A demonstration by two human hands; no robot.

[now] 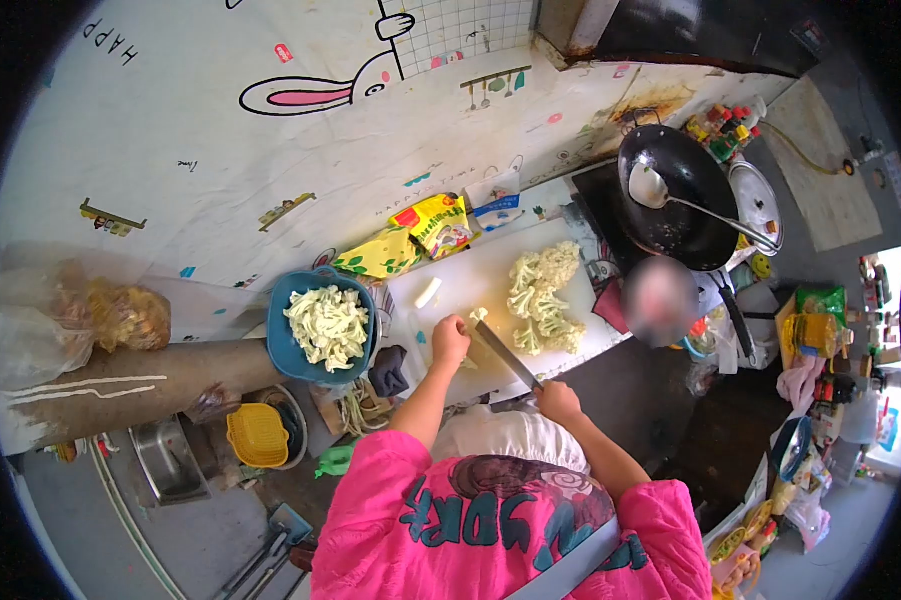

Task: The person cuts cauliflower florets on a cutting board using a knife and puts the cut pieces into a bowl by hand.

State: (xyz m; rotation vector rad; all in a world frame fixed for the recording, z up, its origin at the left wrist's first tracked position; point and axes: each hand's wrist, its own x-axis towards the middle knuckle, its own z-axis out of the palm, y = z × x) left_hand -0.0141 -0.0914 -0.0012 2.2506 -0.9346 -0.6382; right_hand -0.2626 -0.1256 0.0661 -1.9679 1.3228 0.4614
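Observation:
My right hand (558, 402) is wrapped round the handle of a knife (507, 355), whose blade lies over the white cutting board (450, 285). Beside the blade tip, my left hand (450, 342) has its fingers drawn together near a small cauliflower piece (478, 315); whether it holds anything is hidden. Large cauliflower chunks (542, 300) lie on the board's right part. A white stalk piece (428, 293) rests on its upper left. Cut florets (328, 328) fill a blue basin (281, 350) left of the board.
Yellow packets (438, 226) stand against the wall behind the board. A black wok (705, 180) with a ladle (648, 186) is at the upper right. Low on the left are a sink (170, 460) and a yellow basket (257, 436). A dark cloth (389, 372) lies beside the basin.

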